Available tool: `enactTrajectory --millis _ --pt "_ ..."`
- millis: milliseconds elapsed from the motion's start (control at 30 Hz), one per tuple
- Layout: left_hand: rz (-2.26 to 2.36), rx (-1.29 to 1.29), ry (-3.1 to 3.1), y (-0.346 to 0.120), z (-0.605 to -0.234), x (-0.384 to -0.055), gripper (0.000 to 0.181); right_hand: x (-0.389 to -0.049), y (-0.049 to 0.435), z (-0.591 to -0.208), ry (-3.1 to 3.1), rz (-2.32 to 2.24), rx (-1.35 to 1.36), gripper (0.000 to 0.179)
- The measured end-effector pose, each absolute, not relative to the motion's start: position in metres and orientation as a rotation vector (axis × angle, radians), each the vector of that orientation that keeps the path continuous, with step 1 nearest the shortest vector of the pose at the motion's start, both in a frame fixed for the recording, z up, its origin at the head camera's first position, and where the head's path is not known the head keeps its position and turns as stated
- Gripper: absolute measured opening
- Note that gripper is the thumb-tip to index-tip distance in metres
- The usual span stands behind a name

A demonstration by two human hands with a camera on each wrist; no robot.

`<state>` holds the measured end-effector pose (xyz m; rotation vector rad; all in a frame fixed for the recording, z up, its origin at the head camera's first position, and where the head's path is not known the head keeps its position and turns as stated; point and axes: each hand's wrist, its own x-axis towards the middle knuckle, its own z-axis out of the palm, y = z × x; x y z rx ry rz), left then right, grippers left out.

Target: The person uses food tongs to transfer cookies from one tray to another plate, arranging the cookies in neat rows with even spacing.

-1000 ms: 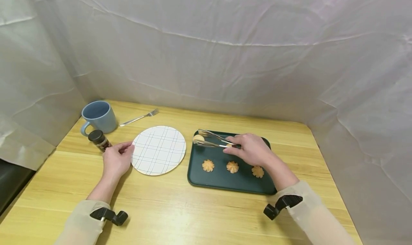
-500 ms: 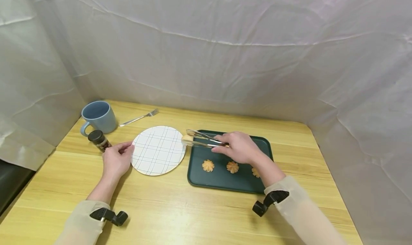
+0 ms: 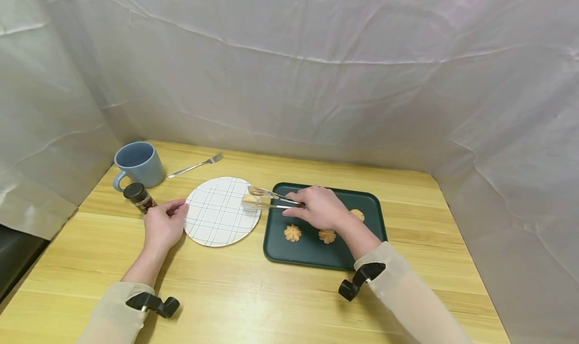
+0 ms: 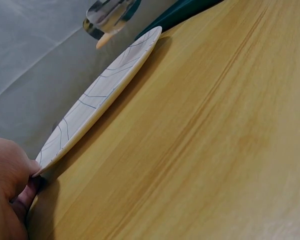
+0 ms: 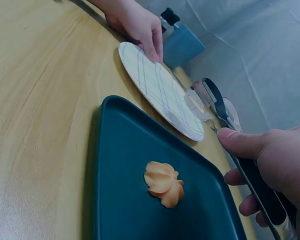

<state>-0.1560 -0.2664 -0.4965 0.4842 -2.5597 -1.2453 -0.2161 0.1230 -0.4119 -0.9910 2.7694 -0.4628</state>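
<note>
One wooden table [image 3: 217,289]: it bears all the things below; behind it hangs a pale sheet [image 3: 289,83].
Green tray [image 3: 307,256]: it lies on the right part of the table; three cookies [image 3: 292,233] are visible on it, and the right arm perhaps hides others.
Checked plate [image 3: 217,213]: it is round and stands to the left of the tray, near it.
Blue mug [image 3: 142,165]: it is upright at the far left corner.
Right hand [image 3: 318,208]: above the tray, its thumb and fingers are closed around the handle of the tongs [image 3: 278,196].
Left hand [image 3: 165,224]: it pinches the near-left rim of the plate, with the thumb on top and a finger under.
Black-capped jar [image 3: 140,196]: just beside the left hand; whether they touch, I cannot tell.
Fork [image 3: 194,166]: it lies beyond the plate, to the right of the mug.
Held cookie [image 3: 250,200]: it is between the tips of the tongs, over the right side of the plate, and in the left wrist view apart from its surface.
Cookie step: in my judgement, this is the carrying from tray to plate.
Tongs' next move: it seems to call for gentle lowering, then loosening of the grip only when the cookie has support.
</note>
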Motion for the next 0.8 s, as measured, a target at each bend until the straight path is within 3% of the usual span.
enactTrajectory --millis 800 --pt "-1.246 0.493 -2.555 -0.266 -0.496 -0.155 0.031 -0.225 0.108 -0.432 2.749 -0.411 -1.019 0.055"
